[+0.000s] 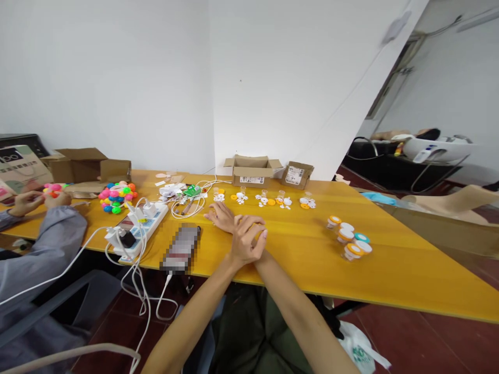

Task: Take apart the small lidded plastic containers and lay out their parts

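Observation:
My forearms cross above the near edge of the yellow table (296, 259). My left hand (247, 240) lies over my right wrist, its fingers curled around it. Beyond it, to the left, my right hand (221, 217) rests low over the tabletop with its fingers loosely stretched out and nothing in them. Nearest to the hands on the left is a phone (181, 249) with a white cable plugged in. Behind them sit small groups of white discs (239, 198), orange rings (272, 202) and clear cups (281, 194).
Several lidded clear jars (353, 251) stand at the right. An open cardboard box (251, 171) and a smaller box (297, 175) are at the back. Left are a power strip (156, 221) with tangled cables, a colourful bead ball (117, 196) and a co-worker's hands (56, 199).

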Available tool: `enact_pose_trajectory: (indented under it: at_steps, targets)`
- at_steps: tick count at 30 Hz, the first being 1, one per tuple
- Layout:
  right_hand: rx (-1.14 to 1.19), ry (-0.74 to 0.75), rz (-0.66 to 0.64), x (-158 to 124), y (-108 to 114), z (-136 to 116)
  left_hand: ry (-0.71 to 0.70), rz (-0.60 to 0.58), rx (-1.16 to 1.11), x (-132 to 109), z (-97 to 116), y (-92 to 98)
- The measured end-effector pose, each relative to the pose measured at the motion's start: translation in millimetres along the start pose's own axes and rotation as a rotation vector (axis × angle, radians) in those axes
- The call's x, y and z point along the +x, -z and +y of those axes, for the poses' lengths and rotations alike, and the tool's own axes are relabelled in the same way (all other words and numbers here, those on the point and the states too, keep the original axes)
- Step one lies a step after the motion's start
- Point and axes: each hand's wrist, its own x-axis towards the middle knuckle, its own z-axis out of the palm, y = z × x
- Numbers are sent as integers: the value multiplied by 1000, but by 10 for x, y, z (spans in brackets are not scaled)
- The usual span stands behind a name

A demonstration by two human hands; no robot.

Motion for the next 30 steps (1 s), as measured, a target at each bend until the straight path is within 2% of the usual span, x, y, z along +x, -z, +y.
enact_pose_trajectory:
  at_steps: [4,8,11,14,16,20,23,26,30]
  targets:
    - [10,5,-1,83,39,84,-34,43,17,16,33,-11]
    - [89,6,57,83,21,182,-56,34,34,15,61,-36]
    - [181,-13,119,60,32,216,-29,34,48,-3,65,-24]
    - [289,-52,166,-18,108,267,56,15,79,-54,43,0]
    - [353,-92,167,-79,186,334,158,-60,99,-105,10,16]
    - [479,-189,162,-152,323,513,355,-346,207,-212,-69,54]
    - [545,-238,134,-185,370,622,406,-511,356,-280,-111,79]
    - [533,-229,92,-231,399,675,381,-546,475,-341,-152,86]
    - [414,-112,-2,-298,446,659,370,-505,578,-415,-239,102]
